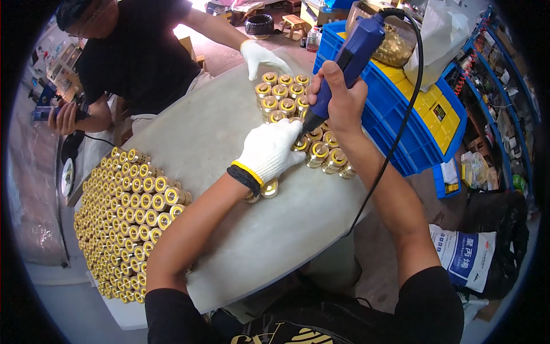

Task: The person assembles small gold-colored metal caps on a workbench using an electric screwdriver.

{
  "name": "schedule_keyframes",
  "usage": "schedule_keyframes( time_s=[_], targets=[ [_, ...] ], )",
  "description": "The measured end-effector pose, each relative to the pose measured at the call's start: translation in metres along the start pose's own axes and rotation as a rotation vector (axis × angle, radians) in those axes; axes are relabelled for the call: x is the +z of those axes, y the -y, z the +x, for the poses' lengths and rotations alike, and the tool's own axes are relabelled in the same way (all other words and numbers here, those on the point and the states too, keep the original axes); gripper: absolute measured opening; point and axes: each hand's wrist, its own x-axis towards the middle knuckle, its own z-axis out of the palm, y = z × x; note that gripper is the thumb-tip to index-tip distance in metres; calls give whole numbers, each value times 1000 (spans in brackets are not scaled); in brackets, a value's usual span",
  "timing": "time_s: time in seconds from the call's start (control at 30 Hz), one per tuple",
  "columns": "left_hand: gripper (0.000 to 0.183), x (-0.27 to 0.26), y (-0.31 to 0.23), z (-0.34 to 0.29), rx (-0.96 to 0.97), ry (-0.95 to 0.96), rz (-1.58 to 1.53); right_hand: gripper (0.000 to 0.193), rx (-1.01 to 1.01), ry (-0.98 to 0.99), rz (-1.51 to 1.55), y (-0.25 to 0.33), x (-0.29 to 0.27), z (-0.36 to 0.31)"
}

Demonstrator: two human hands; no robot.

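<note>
My right hand [342,100], bare, is wrapped round a dark blue corded electric screwdriver [358,49]. The driver slants down to the left, its tip among a cluster of brass-coloured cylinders with yellow rings [286,105] on the table. In a white knitted glove with a dark cuff, my left hand [268,148] reaches to the cluster's near left side. Its thumb and fingers close round a brass-coloured cylinder [301,143] beside the tip. What exactly the tip touches is hidden by the glove. Below my left wrist stands another such cylinder [269,188].
A large block of similar cylinders [129,221] covers the left side of the grey table [229,126]. Across it, a person's white-gloved hand [260,58] is by the cluster; the other holds a blue tool [43,113]. Blue crates [384,114] stand right. A black cord [408,109] hangs past my right forearm.
</note>
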Motion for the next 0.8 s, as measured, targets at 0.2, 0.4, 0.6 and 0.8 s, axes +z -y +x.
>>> schedule_keyframes(
  time_s=[0.2, 0.4, 0.6, 0.8],
  targets=[
    [50, -13, -9, -2, -29, 172, 13, 45, 80, 94, 4, 6, 0, -11],
    [54, -1, -13, -9, -94, 62, -97, 43, 59, 176, 61, 13, 10, -21],
    [44, 9, 1, -10, -55, 151, -241, 39, 82, 409, 187, 13, 14, -18],
    [42, 24, 9, -11, -31, 130, -267, 34, -8, 498, -49, 9, 17, -22]
  ],
)
